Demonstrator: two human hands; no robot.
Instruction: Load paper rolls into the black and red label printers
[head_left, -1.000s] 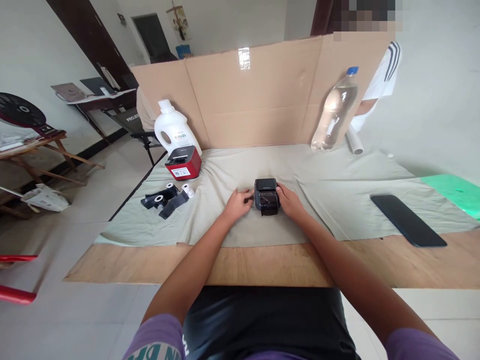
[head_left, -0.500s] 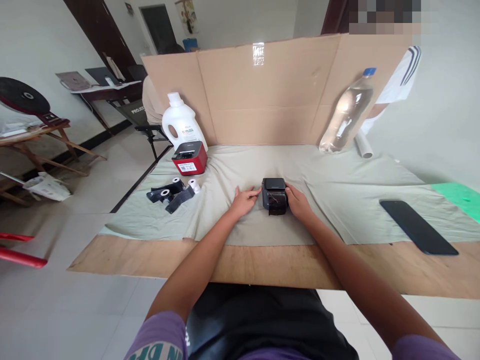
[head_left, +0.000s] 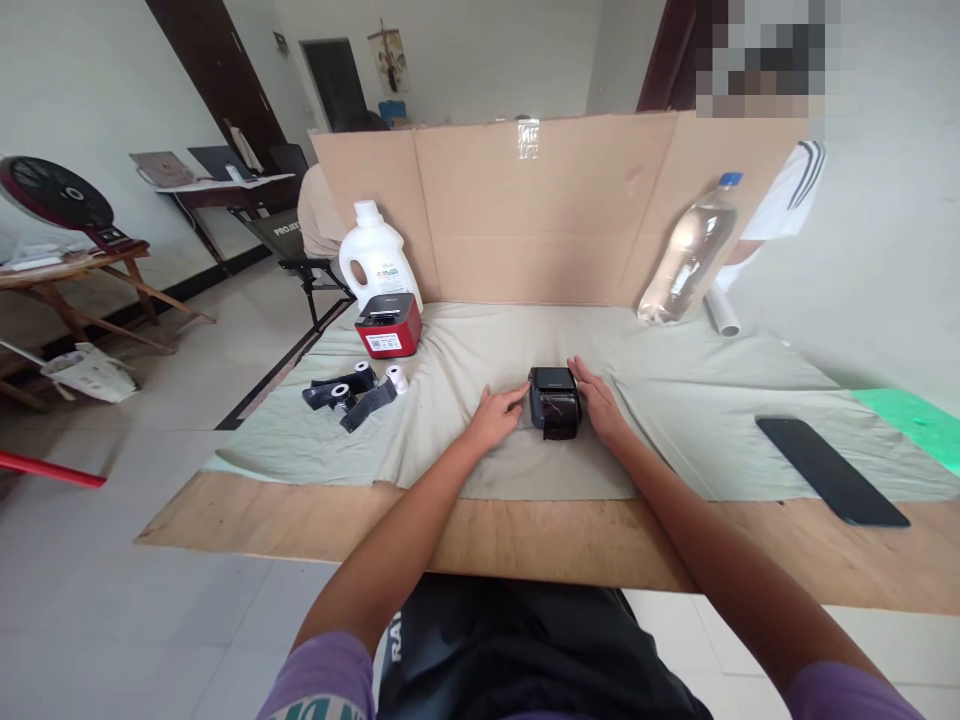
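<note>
A small black portable printer with a dark glossy strip hanging from its front sits on the grey-green cloth. My left hand is on its left, index finger stretched out to the upper left side and thumb raised apart. Along the right side lies my right hand, its fingers straight and pointing away from me, not wrapped around the printer. The fingertips seem to touch or nearly touch the casing. To the left on the cloth, small paper rolls with dark strips lie together.
A red and black box-shaped printer stands before a white jug at the back left. A cardboard panel closes the far side. At right are a clear bottle, a white tube and a black phone. Another person's sleeve shows behind.
My right hand has loosened, its fingers straightening beside the printer. The left index finger stays at the left side. The whole view has shifted slightly, with objects appearing lower.
</note>
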